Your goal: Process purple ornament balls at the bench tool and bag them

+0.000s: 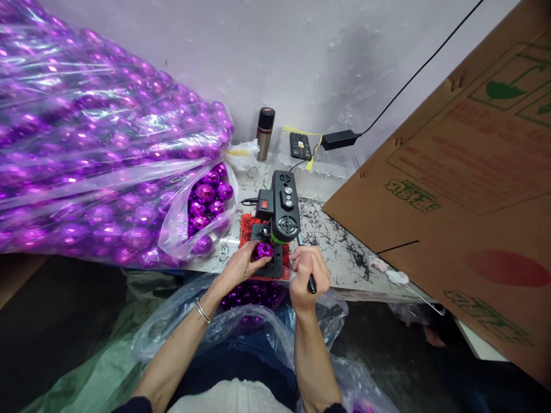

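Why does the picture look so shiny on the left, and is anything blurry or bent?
Head view: glare streaks the plastic bag; a soft shadow darkens the wall; the cardboard box looks stretched toward the edge, probably lens distortion.

**Singles nearly everywhere, purple balls [205,193] beyond counting**

Two hands: one left hand [245,263], one right hand [309,272]. One press machine [286,206], one lever [312,282], one bracelet [202,311]. Far: one flask [264,135], one phone [300,146], one power adapter [340,139]. Right: one carton [451,229]. At least two plastic bags [86,143], left and near.
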Available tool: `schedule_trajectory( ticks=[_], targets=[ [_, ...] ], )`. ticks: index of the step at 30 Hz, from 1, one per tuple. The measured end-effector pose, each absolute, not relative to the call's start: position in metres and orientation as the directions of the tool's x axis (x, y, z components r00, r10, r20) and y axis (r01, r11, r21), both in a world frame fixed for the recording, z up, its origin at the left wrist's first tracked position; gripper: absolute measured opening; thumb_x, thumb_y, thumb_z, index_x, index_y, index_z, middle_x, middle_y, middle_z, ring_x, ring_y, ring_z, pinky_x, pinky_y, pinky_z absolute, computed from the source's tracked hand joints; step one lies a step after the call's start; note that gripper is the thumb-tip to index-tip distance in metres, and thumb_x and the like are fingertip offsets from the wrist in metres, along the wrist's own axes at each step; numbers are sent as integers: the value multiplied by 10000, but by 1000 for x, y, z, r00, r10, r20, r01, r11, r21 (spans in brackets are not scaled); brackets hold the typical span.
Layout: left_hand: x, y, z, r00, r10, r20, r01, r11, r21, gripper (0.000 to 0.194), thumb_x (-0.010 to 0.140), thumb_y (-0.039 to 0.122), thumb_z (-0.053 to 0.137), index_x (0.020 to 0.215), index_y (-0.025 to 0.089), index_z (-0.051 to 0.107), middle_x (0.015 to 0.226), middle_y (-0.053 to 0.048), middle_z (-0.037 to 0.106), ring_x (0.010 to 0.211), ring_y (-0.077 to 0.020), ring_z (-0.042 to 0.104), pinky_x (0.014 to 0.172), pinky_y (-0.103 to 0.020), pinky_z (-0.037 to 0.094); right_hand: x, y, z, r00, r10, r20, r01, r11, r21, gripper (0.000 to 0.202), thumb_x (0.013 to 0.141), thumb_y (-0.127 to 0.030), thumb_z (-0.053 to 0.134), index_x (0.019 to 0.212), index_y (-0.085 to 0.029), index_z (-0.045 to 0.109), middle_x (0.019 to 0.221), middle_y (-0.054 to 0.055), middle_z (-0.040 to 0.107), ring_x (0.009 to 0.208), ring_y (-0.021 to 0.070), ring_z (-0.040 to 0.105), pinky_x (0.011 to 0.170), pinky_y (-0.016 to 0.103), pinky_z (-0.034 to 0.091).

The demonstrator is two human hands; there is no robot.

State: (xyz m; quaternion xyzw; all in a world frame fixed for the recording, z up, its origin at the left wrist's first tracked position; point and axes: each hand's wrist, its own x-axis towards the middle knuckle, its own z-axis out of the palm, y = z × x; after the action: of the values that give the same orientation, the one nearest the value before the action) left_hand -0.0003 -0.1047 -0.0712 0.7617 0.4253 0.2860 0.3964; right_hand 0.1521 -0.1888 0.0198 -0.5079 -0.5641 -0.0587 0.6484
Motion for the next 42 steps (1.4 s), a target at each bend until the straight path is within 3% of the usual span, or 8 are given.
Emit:
schedule_trajectory(
  ticks=[6, 14, 23, 31, 42],
  targets=[
    [14, -100, -69, 453, 889, 64, 473, -300, 829, 439, 966, 503, 767, 1293, 212, 741, 1098, -85, 802, 1004, -299, 766, 927, -389, 596, 151, -190, 17, 356, 487, 797, 665, 467, -582, 364, 1085, -183, 479, 734, -238, 561, 690, -15, 576, 662, 146, 590, 609, 310, 441],
    [36, -124, -109, 301, 894, 330, 518, -444, 731, 491, 931, 338, 775, 1398, 216, 684, 1237, -112, 807, 1146, -316, 731, 1041, -444, 529, 152, -191, 21, 311, 492, 813, 689, 473, -549, 347, 1080, -156, 472, 752, -242, 548, 697, -21, 576, 671, 135, 597, 617, 295, 454],
    [36, -121, -116, 315, 875, 368, 537, -483, 691, 479, 961, 350, 768, 1409, 205, 677, 1223, -116, 809, 1124, -308, 729, 1032, -429, 508, 149, -191, -2, 335, 472, 816, 674, 484, -557, 355, 1090, -151, 441, 759, -239, 533, 754, -18, 612, 672, 118, 606, 621, 280, 474],
    [37, -123, -119, 307, 854, 419, 554, -519, 651, 456, 980, 375, 769, 1392, 196, 694, 1191, -112, 814, 1089, -300, 733, 994, -420, 518, 145, -179, -38, 354, 320, 879, 699, 533, -476, 395, 1121, -217, 367, 755, -249, 513, 737, -27, 597, 628, 132, 577, 701, 340, 521],
    [38, -122, -120, 310, 858, 409, 542, -513, 666, 472, 969, 347, 776, 1408, 198, 689, 1225, -116, 808, 1112, -304, 725, 999, -421, 512, 148, -177, -47, 339, 316, 886, 705, 538, -462, 403, 1127, -240, 352, 746, -248, 483, 740, -31, 576, 627, 130, 558, 698, 337, 503]
  ],
)
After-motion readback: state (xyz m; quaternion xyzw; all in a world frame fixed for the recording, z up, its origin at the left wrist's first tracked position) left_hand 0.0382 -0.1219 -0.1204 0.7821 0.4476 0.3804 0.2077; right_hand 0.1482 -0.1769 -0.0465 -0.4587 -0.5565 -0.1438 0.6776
